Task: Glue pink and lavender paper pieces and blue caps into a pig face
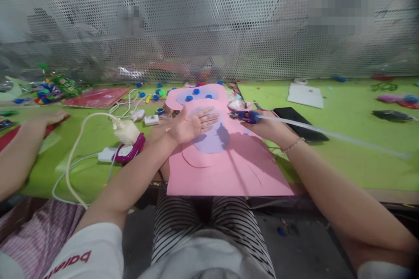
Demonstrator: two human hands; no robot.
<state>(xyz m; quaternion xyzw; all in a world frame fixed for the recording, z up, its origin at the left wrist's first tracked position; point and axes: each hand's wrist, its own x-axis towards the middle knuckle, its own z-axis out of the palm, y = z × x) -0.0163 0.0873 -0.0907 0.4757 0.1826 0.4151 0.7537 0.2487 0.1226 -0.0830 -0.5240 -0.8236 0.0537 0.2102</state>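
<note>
As the glue gun (245, 116) is gripped in the R hand (269, 127), w/ nozzle pointed twd the L, the L hand (193, 126) is held wide open, palm showing, over purple paper (206, 144); pink paper (203, 183) is spread under that; blue caps (196, 91) are seen just beyond the L hand.
</note>
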